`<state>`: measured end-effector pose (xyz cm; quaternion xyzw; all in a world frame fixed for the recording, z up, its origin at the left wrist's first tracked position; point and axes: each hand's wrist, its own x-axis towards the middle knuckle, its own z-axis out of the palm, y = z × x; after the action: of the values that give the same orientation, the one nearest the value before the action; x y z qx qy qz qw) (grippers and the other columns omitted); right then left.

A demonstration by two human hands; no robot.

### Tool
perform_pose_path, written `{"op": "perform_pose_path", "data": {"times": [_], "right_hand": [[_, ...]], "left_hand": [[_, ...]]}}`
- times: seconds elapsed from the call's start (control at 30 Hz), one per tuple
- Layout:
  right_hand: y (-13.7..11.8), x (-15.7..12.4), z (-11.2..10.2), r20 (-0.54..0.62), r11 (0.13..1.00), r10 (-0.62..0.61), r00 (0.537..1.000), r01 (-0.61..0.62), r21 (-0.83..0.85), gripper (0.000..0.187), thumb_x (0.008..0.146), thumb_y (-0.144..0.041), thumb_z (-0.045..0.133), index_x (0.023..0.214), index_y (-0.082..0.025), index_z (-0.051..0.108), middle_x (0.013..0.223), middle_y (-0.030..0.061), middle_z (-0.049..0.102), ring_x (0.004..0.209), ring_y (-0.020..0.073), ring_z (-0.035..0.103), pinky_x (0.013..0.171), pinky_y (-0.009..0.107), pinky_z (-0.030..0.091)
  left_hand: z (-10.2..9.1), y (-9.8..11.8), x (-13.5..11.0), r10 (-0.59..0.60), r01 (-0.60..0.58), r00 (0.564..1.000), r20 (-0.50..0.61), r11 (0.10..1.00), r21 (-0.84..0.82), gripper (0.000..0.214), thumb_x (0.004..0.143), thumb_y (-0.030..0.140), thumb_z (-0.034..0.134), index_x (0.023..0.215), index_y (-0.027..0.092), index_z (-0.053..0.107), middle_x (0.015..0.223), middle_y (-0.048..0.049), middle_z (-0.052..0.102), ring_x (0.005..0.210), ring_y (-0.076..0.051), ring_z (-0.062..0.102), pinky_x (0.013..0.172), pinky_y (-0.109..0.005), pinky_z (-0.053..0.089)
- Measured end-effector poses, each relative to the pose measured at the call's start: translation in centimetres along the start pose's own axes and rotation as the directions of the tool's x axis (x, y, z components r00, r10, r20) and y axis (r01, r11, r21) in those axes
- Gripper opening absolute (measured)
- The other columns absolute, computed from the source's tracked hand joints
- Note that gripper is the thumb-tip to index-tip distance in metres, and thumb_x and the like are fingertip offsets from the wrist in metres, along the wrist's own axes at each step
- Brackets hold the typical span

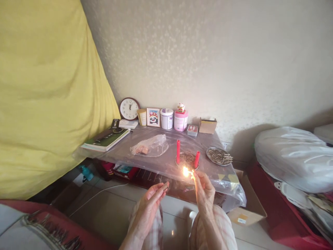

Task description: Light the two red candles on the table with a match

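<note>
Between the fingertips of my right hand [204, 191] is a burning match [191, 172], its bright flame on the left end, in front of the round dish [186, 158]. Two red candles stand on that dish: a taller one [178, 152] on the left and a shorter, slightly tilted one [197, 159] on the right. I see no flame on either wick. Lower and to the left, my left hand [151, 205] is closed around a small brown matchbox [164, 186], mostly hidden by the fingers. Right of the candles, a metal plate [217, 156] holds many matchsticks.
Plastic sheeting covers the low table [156, 163]. A clear bag [152, 145] with matchbox-like pieces lies left of the candles. A clock [129, 108], tins [167, 118] and a small carton [207, 125] line the wall. A green book [105, 139] sits at left; a cardboard box [247, 201] is at right.
</note>
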<state>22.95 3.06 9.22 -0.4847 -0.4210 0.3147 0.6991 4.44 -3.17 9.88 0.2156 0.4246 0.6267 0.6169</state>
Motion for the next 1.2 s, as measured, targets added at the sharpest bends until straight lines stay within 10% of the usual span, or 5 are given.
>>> {"op": "perform_pose_path", "data": {"times": [1.2], "right_hand": [[-4.2, 3.6, 1.9, 0.051, 0.967, 0.115, 0.992, -0.123, 0.223, 0.038, 0.057, -0.052, 0.098, 0.073, -0.023, 0.08, 0.073, 0.0001, 0.076, 0.069, 0.016, 0.065, 0.072, 0.03, 0.054]], "left_hand": [[-5.5, -4.1, 2.6, -0.06, 0.06, 0.998, 0.0, 0.998, 0.026, 0.047, 0.07, 0.041, 0.096, 0.107, 0.016, 0.079, 0.112, -0.0135, 0.085, 0.1, -0.03, 0.077, 0.097, -0.044, 0.057]]}}
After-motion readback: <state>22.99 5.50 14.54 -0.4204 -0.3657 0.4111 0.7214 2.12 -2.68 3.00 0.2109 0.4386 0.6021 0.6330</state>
